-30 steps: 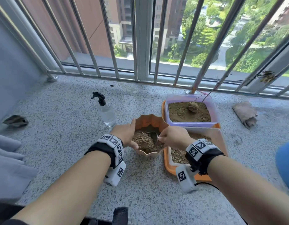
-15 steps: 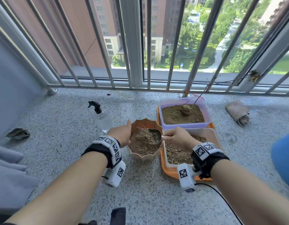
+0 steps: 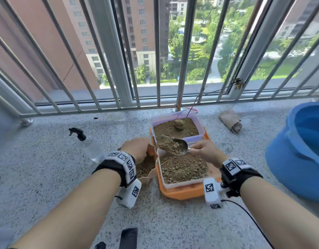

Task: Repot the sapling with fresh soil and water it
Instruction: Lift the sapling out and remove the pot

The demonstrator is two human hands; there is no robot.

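Note:
My left hand (image 3: 136, 148) grips the rim of the scalloped tan pot (image 3: 146, 178), which holds some soil and is mostly hidden behind my wrist. My right hand (image 3: 204, 150) pinches the handle of a metal scoop (image 3: 180, 147) heaped with soil and roots, held above the near clear box of coarse soil (image 3: 182, 184). Behind it a purple-rimmed box (image 3: 200, 129) holds fine soil and the bare sapling (image 3: 180, 124) with its root clump. A clear spray bottle (image 3: 88, 144) stands to the left.
Both boxes sit on an orange tray (image 3: 180, 193). A blue bucket (image 3: 298, 151) stands at the right. A crumpled rag (image 3: 230, 119) lies near the railing (image 3: 180, 69). A black comb (image 3: 128, 237) lies on the speckled floor near me.
My right hand lifted the loaded scoop out of the pot and carried it right, over the near soil box. The camera view swung right, bringing the blue bucket into sight.

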